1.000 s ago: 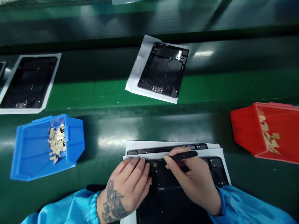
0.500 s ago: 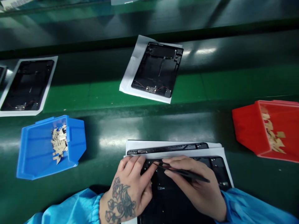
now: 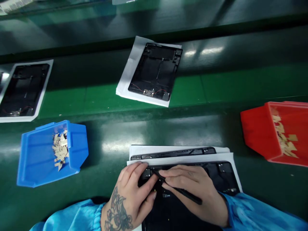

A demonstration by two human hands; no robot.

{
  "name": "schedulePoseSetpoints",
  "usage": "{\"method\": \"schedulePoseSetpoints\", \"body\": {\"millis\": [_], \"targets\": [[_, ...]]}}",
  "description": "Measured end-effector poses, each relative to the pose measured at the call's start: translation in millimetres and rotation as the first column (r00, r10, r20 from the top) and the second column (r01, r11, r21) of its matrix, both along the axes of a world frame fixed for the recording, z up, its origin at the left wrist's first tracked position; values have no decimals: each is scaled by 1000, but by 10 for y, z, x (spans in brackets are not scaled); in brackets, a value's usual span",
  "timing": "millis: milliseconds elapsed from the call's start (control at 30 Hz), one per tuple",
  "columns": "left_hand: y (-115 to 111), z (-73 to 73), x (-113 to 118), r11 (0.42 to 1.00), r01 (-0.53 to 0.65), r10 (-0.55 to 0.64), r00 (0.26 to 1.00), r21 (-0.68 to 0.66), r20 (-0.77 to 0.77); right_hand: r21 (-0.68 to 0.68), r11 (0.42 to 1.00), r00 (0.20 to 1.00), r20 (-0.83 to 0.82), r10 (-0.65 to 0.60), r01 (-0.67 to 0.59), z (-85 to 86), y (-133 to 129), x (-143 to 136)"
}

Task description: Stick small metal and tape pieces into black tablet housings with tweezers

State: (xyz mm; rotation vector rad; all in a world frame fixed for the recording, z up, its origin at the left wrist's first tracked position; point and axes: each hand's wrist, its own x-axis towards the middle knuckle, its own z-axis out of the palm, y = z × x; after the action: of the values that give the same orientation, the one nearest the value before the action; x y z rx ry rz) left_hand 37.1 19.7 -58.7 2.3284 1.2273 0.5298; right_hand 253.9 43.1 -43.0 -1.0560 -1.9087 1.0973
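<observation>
A black tablet housing (image 3: 183, 210) lies on a white sheet in front of me, its lower part cut off by the frame edge. My left hand (image 3: 131, 192) rests on its upper left corner, fingers apart, the index finger reaching toward the small parts there. Black tweezers (image 3: 186, 194) are gripped in my right hand (image 3: 199, 192), slanting down to the left. Their tip touches or hovers just over the housing near my left index fingertip; I cannot tell which. Behind it, a second housing (image 3: 173, 153) shows only its top edge.
To the left stands a blue bin (image 3: 79, 146) holding small beige pieces (image 3: 60, 149). A red bin (image 3: 255, 131) with similar pieces is on the right. Beyond, a green conveyor belt (image 3: 101, 96) carries a tablet housing (image 3: 154, 70) on white sheeting and another housing (image 3: 25, 88) farther left.
My right hand and the tweezers have shifted slightly left, toward the housing's corner. My left hand has barely moved. The housings on the belt have slid left relative to the bins.
</observation>
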Motion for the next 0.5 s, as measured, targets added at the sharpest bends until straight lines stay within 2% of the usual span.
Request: {"method": "schedulePoseSetpoints", "body": {"millis": [100,200,267,300,333,400,433,500], "targets": [[14,26,-14,999,34,-34,999,-3,19,-194,975,989,-77,-128,111,33,15,8],[36,63,-40,997,70,-69,997,-23,40,-391,870,917,-132,-376,300,114,42,84],[52,80,-54,996,84,-84,996,-23,28,-414,827,866,-156,-475,379,178,71,159],[61,83,-59,996,85,-84,996,-16,13,-393,826,867,-125,-483,404,205,88,194],[70,82,-61,996,84,-84,996,-5,-5,-352,842,890,-51,-453,408,225,107,224],[90,70,-58,996,82,-82,996,22,-34,-241,913,937,196,-288,331,237,147,262],[100,59,-55,996,82,-81,996,33,-38,-189,949,929,322,-184,253,228,166,269],[111,36,-46,995,87,-85,996,55,-34,-119,989,857,515,-18,92,189,199,269]]}}
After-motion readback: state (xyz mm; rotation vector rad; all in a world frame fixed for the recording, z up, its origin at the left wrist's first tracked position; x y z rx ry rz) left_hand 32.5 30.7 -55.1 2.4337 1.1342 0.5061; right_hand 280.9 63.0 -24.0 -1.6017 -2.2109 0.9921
